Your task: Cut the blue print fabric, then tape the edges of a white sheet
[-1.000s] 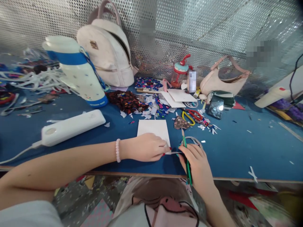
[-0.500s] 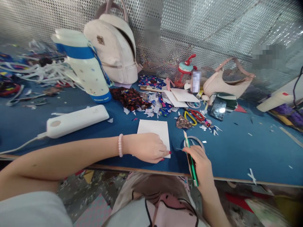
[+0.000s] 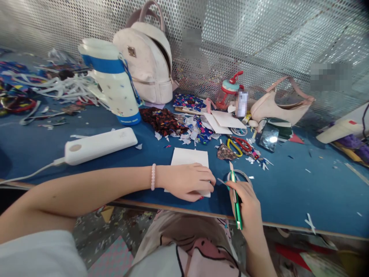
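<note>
A stack or card of white paper (image 3: 190,155) lies near the table's front edge. My left hand (image 3: 188,182) rests over it, fingers bent round its right edge and the thumb near its front corner. In my right hand (image 3: 246,198) is a green utility knife (image 3: 236,213), its tip pointing away from me. A thin pale sliver (image 3: 221,181) sticks out to the left by my right fingertips; whether they pinch it I cannot tell. Partly hidden behind that hand is a roll of clear tape (image 3: 246,175) on the table.
Beyond the paper are fabric scraps (image 3: 164,121), paper bits, yellow-and-red-handled scissors (image 3: 235,148) and a phone (image 3: 268,139). A white corded device (image 3: 100,146), a tall bottle (image 3: 115,84) and a backpack (image 3: 147,57) stand left. A pink handbag (image 3: 281,105) is at back right.
My left fingers have shifted right and curled over the paper's right edge. The right hand still holds the knife, little changed. The whole view has shifted slightly.
</note>
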A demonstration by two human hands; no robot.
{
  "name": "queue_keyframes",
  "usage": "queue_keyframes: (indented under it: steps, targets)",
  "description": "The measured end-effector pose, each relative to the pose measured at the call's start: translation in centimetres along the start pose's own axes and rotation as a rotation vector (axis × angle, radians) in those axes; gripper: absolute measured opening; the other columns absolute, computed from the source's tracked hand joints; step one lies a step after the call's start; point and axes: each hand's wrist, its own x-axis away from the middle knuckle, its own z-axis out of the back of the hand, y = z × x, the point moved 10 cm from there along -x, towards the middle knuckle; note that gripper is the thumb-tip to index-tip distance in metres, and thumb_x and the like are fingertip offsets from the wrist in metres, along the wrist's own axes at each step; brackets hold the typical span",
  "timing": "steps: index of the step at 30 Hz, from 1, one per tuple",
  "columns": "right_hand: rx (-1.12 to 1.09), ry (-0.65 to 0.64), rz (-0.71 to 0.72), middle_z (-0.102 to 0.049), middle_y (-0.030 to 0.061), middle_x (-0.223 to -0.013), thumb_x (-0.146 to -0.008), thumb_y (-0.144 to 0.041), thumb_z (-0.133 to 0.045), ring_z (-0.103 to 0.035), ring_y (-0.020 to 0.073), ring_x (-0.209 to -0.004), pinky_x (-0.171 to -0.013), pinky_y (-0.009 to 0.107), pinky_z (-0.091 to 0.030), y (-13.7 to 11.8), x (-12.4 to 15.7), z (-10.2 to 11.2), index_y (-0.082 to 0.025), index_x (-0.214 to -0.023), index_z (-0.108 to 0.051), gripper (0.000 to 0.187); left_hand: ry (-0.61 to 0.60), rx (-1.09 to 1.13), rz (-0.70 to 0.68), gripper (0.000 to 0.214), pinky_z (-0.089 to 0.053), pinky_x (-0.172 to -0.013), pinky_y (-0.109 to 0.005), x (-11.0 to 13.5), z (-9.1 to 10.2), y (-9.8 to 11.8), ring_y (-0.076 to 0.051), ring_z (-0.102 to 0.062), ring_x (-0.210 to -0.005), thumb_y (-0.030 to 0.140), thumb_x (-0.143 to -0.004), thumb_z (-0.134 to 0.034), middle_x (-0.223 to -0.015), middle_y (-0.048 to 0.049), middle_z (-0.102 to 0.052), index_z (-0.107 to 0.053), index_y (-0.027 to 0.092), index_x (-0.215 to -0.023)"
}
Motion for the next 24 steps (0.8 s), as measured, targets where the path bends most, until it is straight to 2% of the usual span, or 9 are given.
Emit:
queue_keyframes:
  steps: [2, 4, 9, 13, 16, 20, 24]
  targets:
    - [0.020, 0.002, -0.004, -0.068, 0.0075, -0.092, -0.091, -0.011, -0.046, -0.063, 0.0225, -0.088, -0.075, 0.037, -0.051, 0.0, 0.1, 0.0, -0.020, -0.105, -0.064, 0.025, -0.003, 0.074, -0.003, 0.026, -0.043, -0.101, -0.036, 0.0, -0.2, -0.1, -0.023, -0.055, -0.117, 0.020, -0.088, -0.057, -0.126, -0.0102, -0.061, -0.060, 0.015, -0.113]
    - [0.036, 0.016, -0.002, -0.069, 0.0069, -0.090, -0.092, -0.012, -0.048, -0.062, 0.0218, -0.086, -0.077, 0.038, -0.051, -0.1, 0.1, 0.0, -0.020, -0.105, -0.064, 0.023, -0.029, 0.117, -0.032, 0.029, -0.041, -0.104, -0.036, 0.0, -0.6, 0.1, -0.023, -0.051, -0.124, 0.020, -0.090, -0.054, -0.132, -0.0106, -0.058, -0.059, 0.015, -0.118]
    - [0.082, 0.039, 0.009, -0.068, 0.0064, -0.088, -0.093, -0.014, -0.049, -0.062, 0.0214, -0.084, -0.077, 0.037, -0.050, -0.5, 0.0, 0.2, -0.019, -0.100, -0.065, 0.019, -0.023, 0.138, -0.086, 0.019, -0.043, -0.103, -0.037, 0.0, -0.4, 0.8, -0.022, -0.053, -0.123, 0.018, -0.089, -0.053, -0.128, -0.0109, -0.061, -0.061, 0.017, -0.106]
    - [0.088, 0.028, 0.009, -0.068, 0.0062, -0.089, -0.093, -0.017, -0.049, -0.062, 0.0213, -0.085, -0.076, 0.036, -0.050, -0.5, 0.0, 0.1, -0.018, -0.101, -0.065, 0.018, 0.064, 0.214, -0.091, 0.007, -0.043, -0.101, -0.037, 0.0, 0.9, 0.8, -0.021, -0.058, -0.114, 0.016, -0.085, -0.054, -0.118, -0.0102, -0.066, -0.059, 0.019, -0.088]
    - [0.097, 0.025, 0.025, -0.067, 0.0065, -0.090, -0.094, -0.018, -0.049, -0.061, 0.0211, -0.085, -0.076, 0.036, -0.049, -0.6, 0.0, 0.0, -0.018, -0.103, -0.063, 0.017, 0.113, 0.281, -0.082, 0.008, -0.040, -0.102, -0.036, 0.2, 1.9, 0.3, -0.019, -0.062, -0.102, 0.015, -0.084, -0.052, -0.105, -0.0082, -0.068, -0.051, 0.020, -0.077]
    - [0.120, 0.015, 0.024, -0.066, 0.0068, -0.090, -0.094, -0.017, -0.048, -0.060, 0.0216, -0.086, -0.076, 0.036, -0.049, -0.6, 0.0, 0.0, -0.018, -0.102, -0.063, 0.017, 0.146, 0.257, -0.057, 0.011, -0.035, -0.106, -0.040, 0.6, 3.0, -0.2, -0.018, -0.059, -0.079, 0.024, -0.086, -0.050, -0.079, -0.0028, -0.063, -0.045, 0.021, -0.077]
    - [0.118, 0.018, 0.016, -0.066, 0.0065, -0.089, -0.094, -0.018, -0.049, -0.059, 0.0216, -0.085, -0.076, 0.036, -0.049, -0.7, 0.0, 0.1, -0.019, -0.101, -0.062, 0.015, 0.199, 0.196, -0.041, 0.009, -0.033, -0.107, -0.040, 0.9, 4.3, -0.3, -0.017, -0.054, -0.076, 0.023, -0.078, -0.052, -0.075, -0.0005, -0.057, -0.044, 0.022, -0.078]
